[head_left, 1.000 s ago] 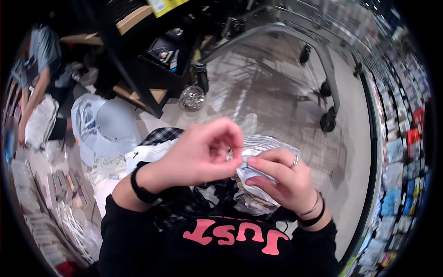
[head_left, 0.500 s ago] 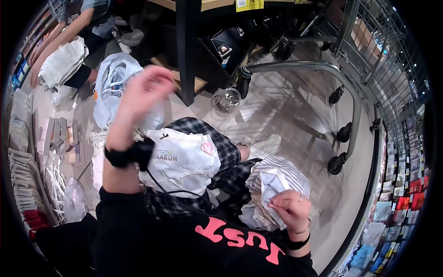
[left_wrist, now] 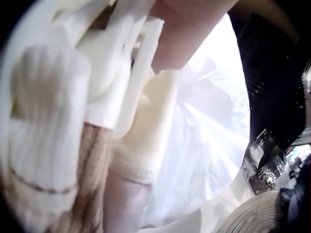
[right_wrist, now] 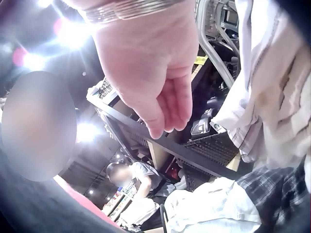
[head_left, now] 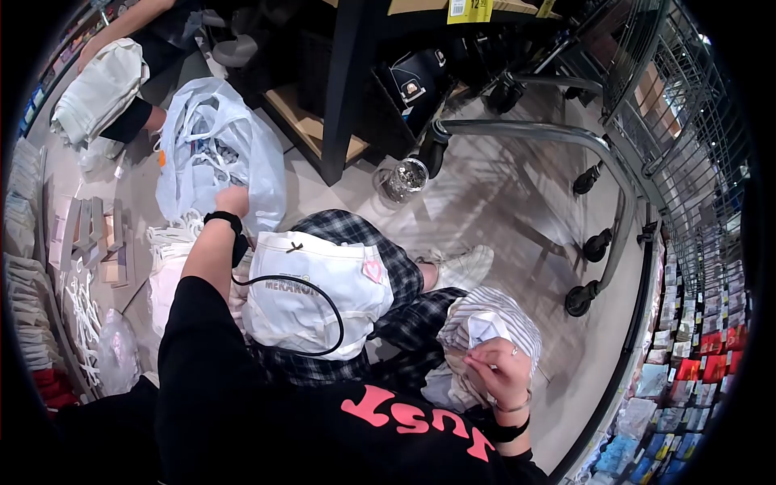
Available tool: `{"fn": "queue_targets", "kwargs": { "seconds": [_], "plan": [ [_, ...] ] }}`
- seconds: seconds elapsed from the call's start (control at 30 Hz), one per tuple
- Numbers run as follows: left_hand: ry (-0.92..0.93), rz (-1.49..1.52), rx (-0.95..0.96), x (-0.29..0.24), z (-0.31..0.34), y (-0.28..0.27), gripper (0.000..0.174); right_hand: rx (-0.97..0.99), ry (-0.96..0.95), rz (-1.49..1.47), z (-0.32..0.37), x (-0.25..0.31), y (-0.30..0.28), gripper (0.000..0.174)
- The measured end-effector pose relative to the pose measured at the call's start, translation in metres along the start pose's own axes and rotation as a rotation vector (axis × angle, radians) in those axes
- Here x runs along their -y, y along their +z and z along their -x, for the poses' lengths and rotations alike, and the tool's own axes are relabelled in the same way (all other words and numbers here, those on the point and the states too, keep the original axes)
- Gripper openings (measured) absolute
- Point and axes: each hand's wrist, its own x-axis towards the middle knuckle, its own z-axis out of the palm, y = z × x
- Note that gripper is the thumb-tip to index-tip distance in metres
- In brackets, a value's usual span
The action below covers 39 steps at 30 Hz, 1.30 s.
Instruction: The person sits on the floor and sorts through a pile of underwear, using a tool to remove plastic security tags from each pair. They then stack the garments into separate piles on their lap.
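Observation:
My left hand [head_left: 233, 200] is at the near side of a pale blue plastic bag [head_left: 263, 174], its fingers hidden there. In the left wrist view, ribbed socks [left_wrist: 46, 126] hang on white hangers before the bag. Over striped cloth [head_left: 521, 323] on my lap is my right hand [head_left: 501, 372], thumb and fingers loosely curled together. The right wrist view shows nothing between its fingertips. Just beyond them, in the head view, lies a folded white piece of cloth [head_left: 487, 327]. White cloth with printed letters and a pink heart [head_left: 319, 299] covers my other thigh.
A clear container of shiny bits [head_left: 404, 179] stands on the floor beside a wheeled metal cart frame [head_left: 558, 133]. Beyond it is a black shelf [head_left: 335, 105]. Another person's arm [head_left: 129, 24] is near a stack of white cloth [head_left: 101, 89]. A black cable [head_left: 338, 315] loops over my lap.
My left hand left the right hand, swung across to the left and came down at the plastic bag. My right hand lowered toward my lap; its fingers now show apart from the white cloth.

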Motion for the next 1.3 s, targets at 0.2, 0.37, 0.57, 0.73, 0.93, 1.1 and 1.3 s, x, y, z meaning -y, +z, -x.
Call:
{"fn": "queue_targets", "kwargs": {
  "seconds": [0.2, 0.37, 0.57, 0.73, 0.93, 1.1, 1.3],
  "plan": [
    [-0.020, 0.188, -0.006, 0.006, 0.006, -0.020, 0.022, 0.006, 0.024, -0.034, -0.002, -0.004, 0.001, 0.020],
    [0.045, 0.674, -0.157, 0.025, 0.017, -0.044, 0.020, -0.009, 0.026, -0.018, 0.000, -0.008, 0.000, 0.020],
    [0.165, 1.404, 0.049, -0.010, 0.102, -0.161, 0.013, -0.034, 0.018, -0.036, 0.002, -0.011, -0.003, 0.020],
    [0.509, 1.186, -0.206, -0.051, 0.150, -0.203, 0.012, -0.062, -0.023, -0.039, 0.007, -0.009, -0.006, 0.020],
    [0.835, 1.447, 0.138, -0.138, 0.239, -0.258, 0.017, -0.117, -0.080, -0.048, 0.019, -0.004, -0.019, 0.019],
    [1.209, 1.242, 0.185, -0.209, 0.270, -0.271, 0.010, -0.237, -0.040, -0.076, 0.054, -0.004, -0.045, 0.021],
    [1.214, 1.378, 0.502, -0.305, 0.299, -0.236, 0.016, -0.418, 0.268, -0.107, 0.124, -0.014, -0.057, 0.015]
  ]
}}
